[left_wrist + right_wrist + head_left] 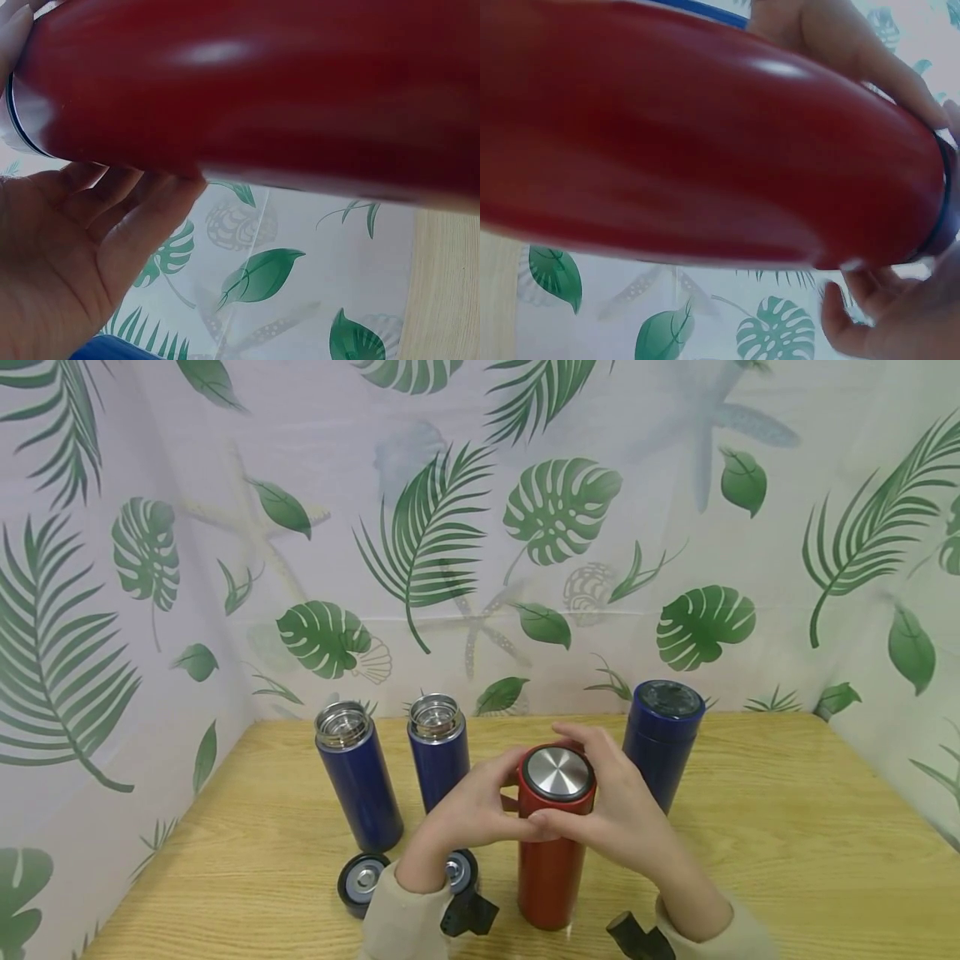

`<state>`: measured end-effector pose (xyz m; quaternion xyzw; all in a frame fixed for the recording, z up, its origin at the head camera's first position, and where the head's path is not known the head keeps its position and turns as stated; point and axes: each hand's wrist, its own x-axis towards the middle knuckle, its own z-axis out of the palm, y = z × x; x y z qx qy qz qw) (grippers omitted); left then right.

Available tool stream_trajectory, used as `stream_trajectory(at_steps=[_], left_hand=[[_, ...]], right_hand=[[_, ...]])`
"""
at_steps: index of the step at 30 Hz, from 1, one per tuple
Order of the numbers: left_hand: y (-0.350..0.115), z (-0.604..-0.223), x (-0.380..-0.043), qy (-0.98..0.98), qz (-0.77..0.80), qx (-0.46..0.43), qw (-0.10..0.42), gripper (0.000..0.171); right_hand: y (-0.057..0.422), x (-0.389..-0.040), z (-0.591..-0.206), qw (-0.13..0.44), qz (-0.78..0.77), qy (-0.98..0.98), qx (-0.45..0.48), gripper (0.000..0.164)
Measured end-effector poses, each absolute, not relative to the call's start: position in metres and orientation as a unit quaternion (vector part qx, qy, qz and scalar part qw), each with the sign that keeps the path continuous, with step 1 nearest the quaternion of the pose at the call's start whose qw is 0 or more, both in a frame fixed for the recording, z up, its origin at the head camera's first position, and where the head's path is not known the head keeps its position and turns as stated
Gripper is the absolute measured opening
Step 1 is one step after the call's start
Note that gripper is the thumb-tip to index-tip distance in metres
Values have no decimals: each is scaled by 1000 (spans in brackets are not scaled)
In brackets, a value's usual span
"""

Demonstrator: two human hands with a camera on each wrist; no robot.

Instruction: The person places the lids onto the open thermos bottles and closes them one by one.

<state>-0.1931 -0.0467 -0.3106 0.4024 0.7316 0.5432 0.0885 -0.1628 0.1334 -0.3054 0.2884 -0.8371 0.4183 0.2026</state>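
A red thermos flask [550, 868] stands upright on the wooden table, topped by a red lid with a silver disc [558, 773] in a black ring. My left hand [480, 806] grips it from the left near the top, fingers behind and thumb across the front. From the right, my right hand [618, 802] holds the flask around the lid, its thumb meeting the left thumb in front. The left wrist view shows the left hand's fingers [154, 206] against the red body just below the lid seam. In the right wrist view the right hand [915, 315] is by the lid end.
Two blue flasks [363, 793] [437, 768] without lids stand to the left. In front of them lie two black lids [363, 881] [460, 868], partly covered by the left arm. Behind the right hand is a blue flask with a dark lid [663, 735]. A leaf-print cloth hangs behind the table.
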Motion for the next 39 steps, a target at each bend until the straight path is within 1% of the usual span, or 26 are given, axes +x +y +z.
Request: stream_trajectory(at_steps=[5,8,10,13,18,21,24,28,32,35,39], left_hand=[[-45,-313,-194,729,553,394,90,58],[-45,-320,-199,725,557,395,88,60],[-44,-320,-199,725,557,396,86,60],[-45,-321,-200,725,556,398,85,58],[-46,-322,-201,726,547,410,81,53],[-46,-323,-202,722,547,416,80,53],[-46,-323,-202,721,551,413,82,54],[-45,-323,-201,724,555,400,86,58],[-45,-322,-200,725,556,397,85,62],[-45,-322,-199,724,557,398,84,62],[-46,-322,-199,725,556,398,84,59]], right_hand=[[141,-165,-304,173,447,-794,374,66],[143,-166,-303,173,463,-769,405,65],[143,-166,-303,175,468,-767,402,65],[141,-165,-304,185,457,-788,369,65],[134,-163,-306,222,422,-827,298,73],[131,-163,-307,243,410,-833,281,77],[132,-164,-308,236,413,-829,293,73],[137,-166,-307,207,432,-805,350,64],[141,-166,-304,192,450,-778,394,63],[141,-165,-303,191,454,-776,393,63],[138,-162,-304,199,440,-804,347,65]])
